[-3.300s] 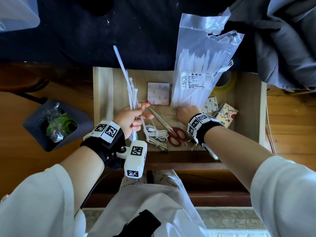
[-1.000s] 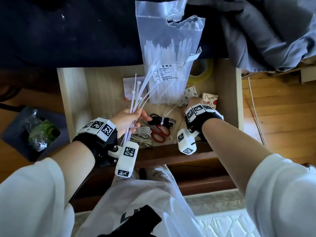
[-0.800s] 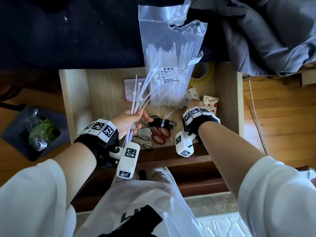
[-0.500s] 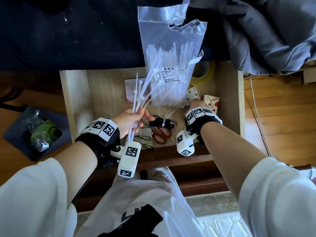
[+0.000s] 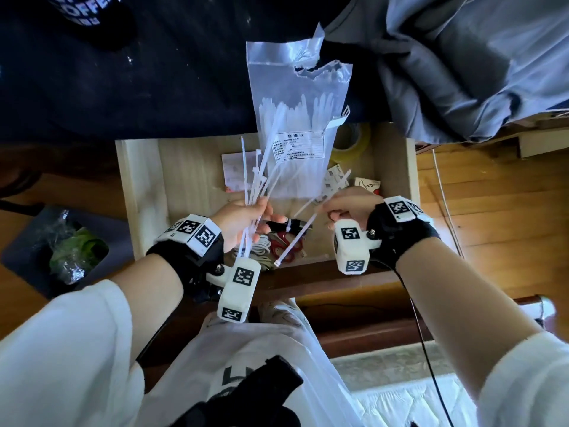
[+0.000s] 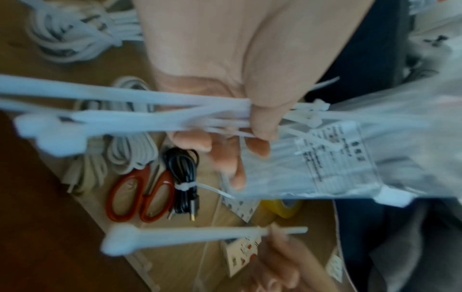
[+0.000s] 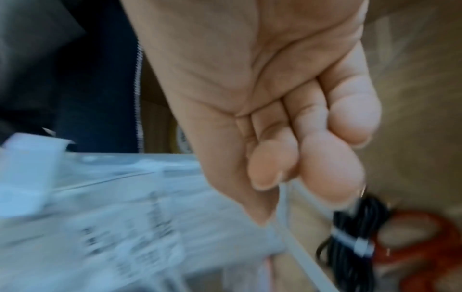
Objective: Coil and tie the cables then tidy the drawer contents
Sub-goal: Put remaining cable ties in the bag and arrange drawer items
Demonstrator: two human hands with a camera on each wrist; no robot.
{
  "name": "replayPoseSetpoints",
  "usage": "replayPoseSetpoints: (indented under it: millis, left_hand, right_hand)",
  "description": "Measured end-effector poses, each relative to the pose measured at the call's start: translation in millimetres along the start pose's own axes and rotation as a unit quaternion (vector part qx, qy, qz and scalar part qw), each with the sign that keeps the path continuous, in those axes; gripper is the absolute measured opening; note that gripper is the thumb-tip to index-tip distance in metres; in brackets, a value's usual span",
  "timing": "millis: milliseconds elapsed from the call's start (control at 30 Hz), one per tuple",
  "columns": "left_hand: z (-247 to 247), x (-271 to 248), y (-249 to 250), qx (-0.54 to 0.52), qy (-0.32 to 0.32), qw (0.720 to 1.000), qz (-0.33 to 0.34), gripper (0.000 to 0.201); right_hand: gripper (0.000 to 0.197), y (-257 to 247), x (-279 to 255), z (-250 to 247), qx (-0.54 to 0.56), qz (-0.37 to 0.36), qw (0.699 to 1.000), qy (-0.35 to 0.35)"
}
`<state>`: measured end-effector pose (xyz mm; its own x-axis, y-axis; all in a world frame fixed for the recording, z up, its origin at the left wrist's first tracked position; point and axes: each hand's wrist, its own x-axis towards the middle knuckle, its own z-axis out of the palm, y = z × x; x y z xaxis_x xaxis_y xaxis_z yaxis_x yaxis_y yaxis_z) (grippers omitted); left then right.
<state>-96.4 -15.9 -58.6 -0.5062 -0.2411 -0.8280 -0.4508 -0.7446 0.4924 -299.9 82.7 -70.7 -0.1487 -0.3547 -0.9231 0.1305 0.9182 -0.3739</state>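
Observation:
My left hand point(image 5: 261, 211) grips a fanned bundle of white zip ties point(image 5: 258, 180) over the open wooden drawer point(image 5: 141, 195); in the left wrist view the thumb clamps the bundle point(image 6: 150, 110). My right hand point(image 5: 331, 208) pinches a single zip tie point(image 5: 295, 238) that slants down toward the drawer front, its strap point(image 7: 285, 213) running out from between the fingertips. Below lie a black cable coil point(image 5: 286, 224) bound with a white tie, white cable coils point(image 5: 261, 245) and red scissors point(image 5: 283, 245). The torn clear bag of zip ties point(image 5: 295, 124) leans at the drawer's back.
A yellow tape roll point(image 5: 351, 143), a pink-white pad point(image 5: 237, 174) and small printed boxes point(image 5: 368, 184) lie at the drawer's back and right. Grey cloth point(image 5: 462, 72) hangs above right. A dark bin with a bagged green bottle point(image 5: 74, 251) stands on the floor at left.
My right hand has risen from the drawer floor near the bag and drawn one zip tie up and toward me. The left hand keeps hold of its bundle.

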Motion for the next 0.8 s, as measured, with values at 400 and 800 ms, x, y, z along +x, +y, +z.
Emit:
replayPoseSetpoints:
  millis: [400,800]
  left_hand:
    - [3,1,1,0.066,-0.019,0.997,0.032,0.017]
    - [-23,0,-9,0.023,-0.012,1.000,0.004,0.032]
  right_hand:
    - [0.013,8,25,16,-0.116,-0.073,0.973,0.186]
    - [0.037,13,69,4,-0.349,0.055,0.916,0.190]
